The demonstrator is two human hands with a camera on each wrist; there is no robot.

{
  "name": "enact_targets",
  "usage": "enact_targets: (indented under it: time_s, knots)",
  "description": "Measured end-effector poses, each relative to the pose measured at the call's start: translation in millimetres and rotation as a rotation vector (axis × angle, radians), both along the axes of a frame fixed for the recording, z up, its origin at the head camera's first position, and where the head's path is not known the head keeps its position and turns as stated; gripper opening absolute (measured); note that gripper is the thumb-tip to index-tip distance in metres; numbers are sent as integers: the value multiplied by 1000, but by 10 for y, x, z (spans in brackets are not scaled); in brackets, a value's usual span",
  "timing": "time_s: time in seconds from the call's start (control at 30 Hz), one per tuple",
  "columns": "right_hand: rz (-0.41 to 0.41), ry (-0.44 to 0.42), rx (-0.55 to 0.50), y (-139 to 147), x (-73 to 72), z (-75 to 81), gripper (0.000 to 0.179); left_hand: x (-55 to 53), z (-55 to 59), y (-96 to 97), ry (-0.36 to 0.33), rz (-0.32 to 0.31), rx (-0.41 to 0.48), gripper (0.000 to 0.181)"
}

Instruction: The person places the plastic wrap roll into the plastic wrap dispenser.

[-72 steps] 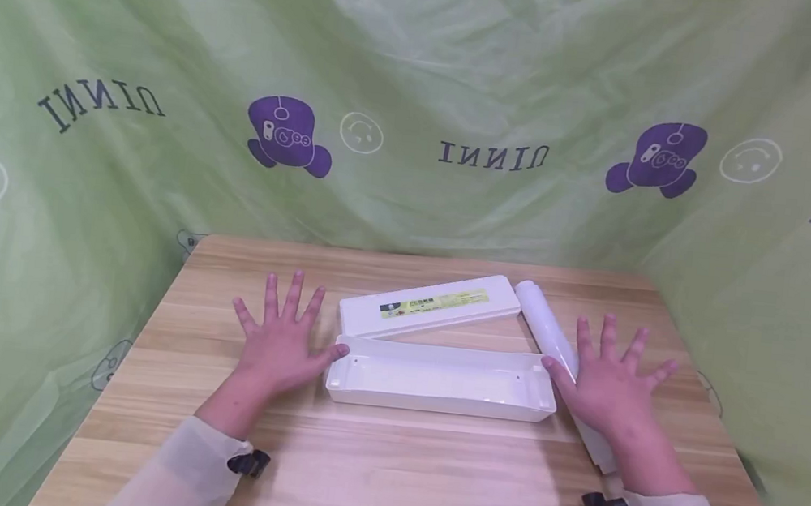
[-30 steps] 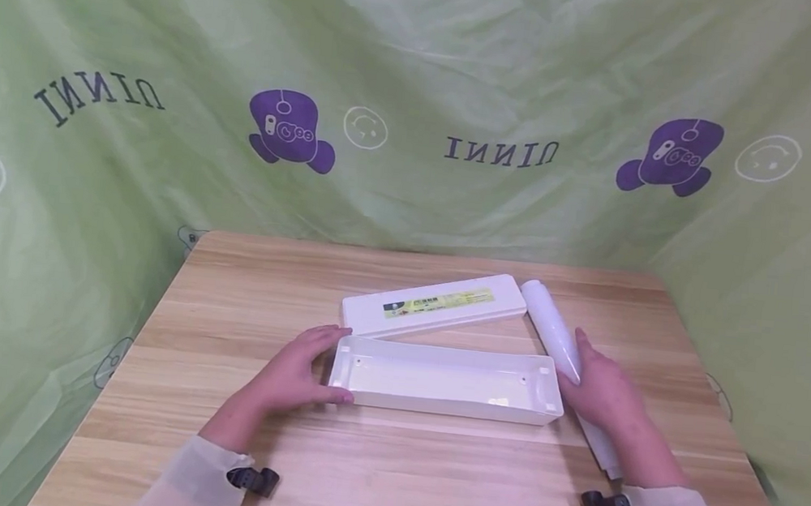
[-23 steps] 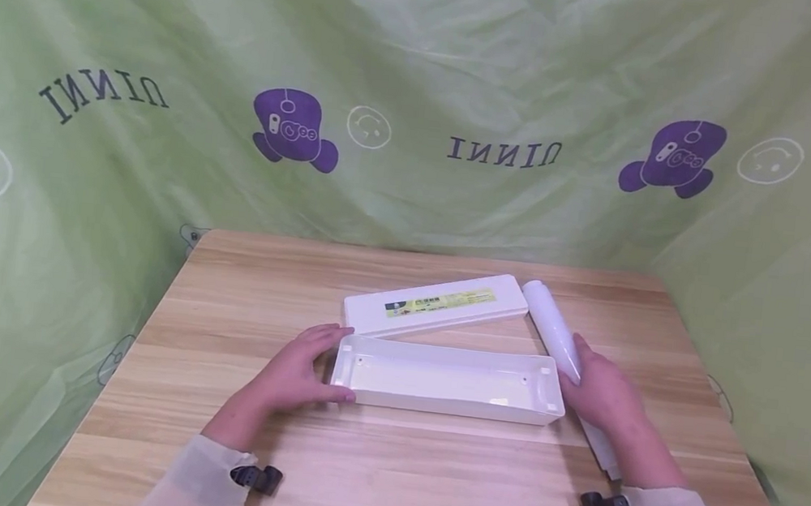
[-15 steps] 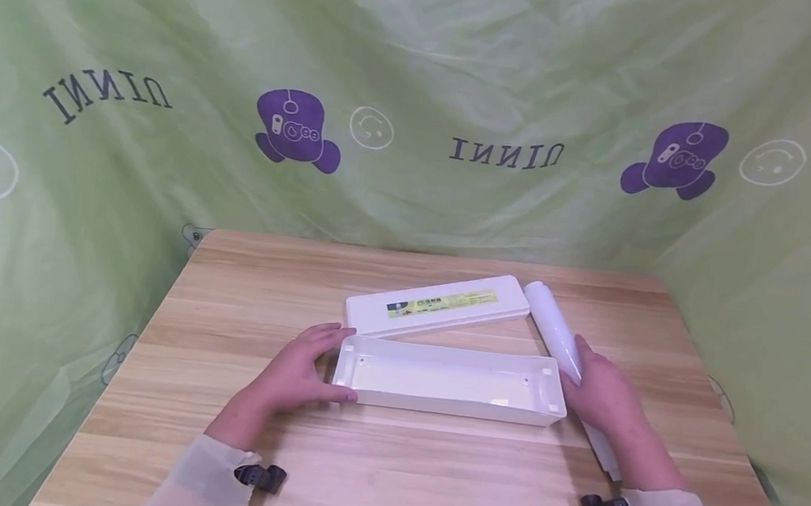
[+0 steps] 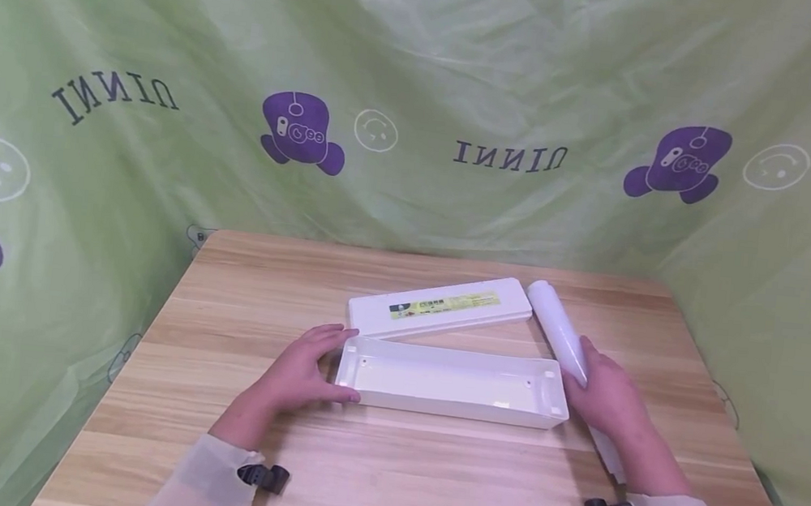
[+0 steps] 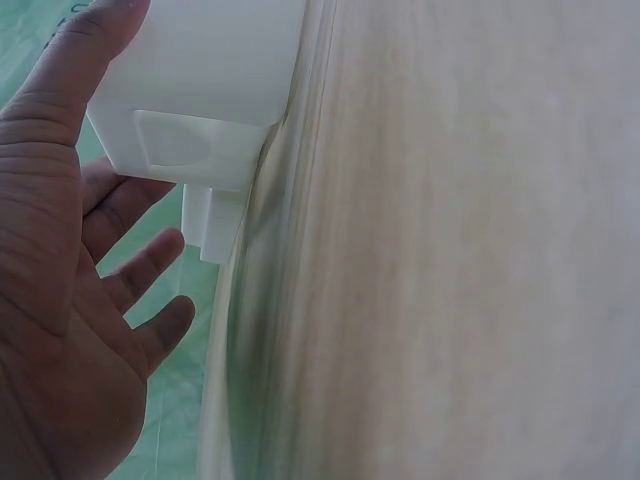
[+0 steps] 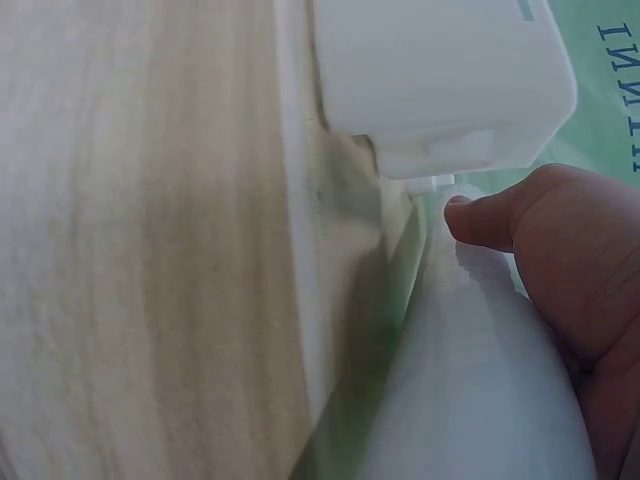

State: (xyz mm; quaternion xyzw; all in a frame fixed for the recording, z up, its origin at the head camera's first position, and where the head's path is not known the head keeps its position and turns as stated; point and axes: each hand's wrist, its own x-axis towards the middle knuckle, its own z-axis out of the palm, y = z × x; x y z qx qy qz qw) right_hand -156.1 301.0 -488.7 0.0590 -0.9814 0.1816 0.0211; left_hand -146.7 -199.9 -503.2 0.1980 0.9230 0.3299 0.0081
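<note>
A long white open box (image 5: 449, 408) lies across the middle of the table with its hollow side up. My left hand (image 5: 299, 371) grips its left end, thumb on the near wall and fingers toward the far corner. In the left wrist view, the thumb lies along the box (image 6: 205, 70) while some fingers stay spread below it. To the right, a roll of plastic wrap (image 5: 556, 324) lies slanted on the table. My right hand (image 5: 608, 393) holds the roll around its middle; in the right wrist view the thumb rests on the roll (image 7: 480, 390).
Behind the box lies a white lid (image 5: 370, 311) with a green and yellow label, angled up to the right. The wooden table (image 5: 384, 479) has green printed curtain (image 5: 424, 59) on its back and sides. Dark wrist cameras sit at both cuffs.
Both hands were spread with fingers straight at first; the left then closed on the box's left end, the right on the roll. Over the last second they hold still; the view shifts slightly.
</note>
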Motion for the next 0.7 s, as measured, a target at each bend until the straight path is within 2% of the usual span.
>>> enact_targets:
  time_s: [0.23,0.7]
  knots:
    - [25,26,2,17,3,88,76,1,-2,0,-12,12,-2,109]
    - [39,12,17,3,20,202,78,11,-2,15,-41,30,2,110]
